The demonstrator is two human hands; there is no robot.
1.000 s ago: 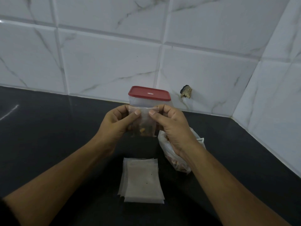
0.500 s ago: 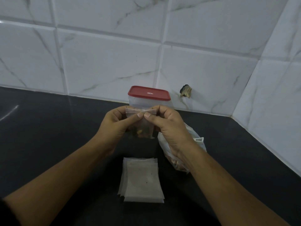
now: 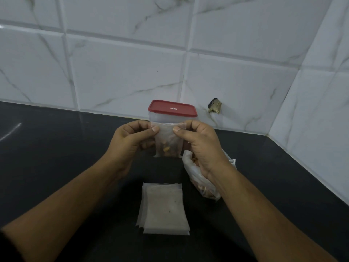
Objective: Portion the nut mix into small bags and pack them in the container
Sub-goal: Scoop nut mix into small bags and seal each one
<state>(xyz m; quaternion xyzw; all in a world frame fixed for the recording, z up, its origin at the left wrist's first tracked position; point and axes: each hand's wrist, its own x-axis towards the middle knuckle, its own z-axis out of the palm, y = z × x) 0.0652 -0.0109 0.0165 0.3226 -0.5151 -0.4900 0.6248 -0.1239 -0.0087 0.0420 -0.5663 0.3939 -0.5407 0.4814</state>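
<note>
The small bag (image 3: 168,140) hangs between left hand (image 3: 130,141) and right hand (image 3: 201,143), both pinching its top.

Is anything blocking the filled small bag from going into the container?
Yes: the red lid sits on the container, covering its opening, just behind the small bag. The left hand and right hand both pinch the bag's top, so neither is free to lift it.

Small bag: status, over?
Left hand and right hand pinch small bag at top corners. Holds nuts, aloft. Lid closed on container, blocks packing.
</note>
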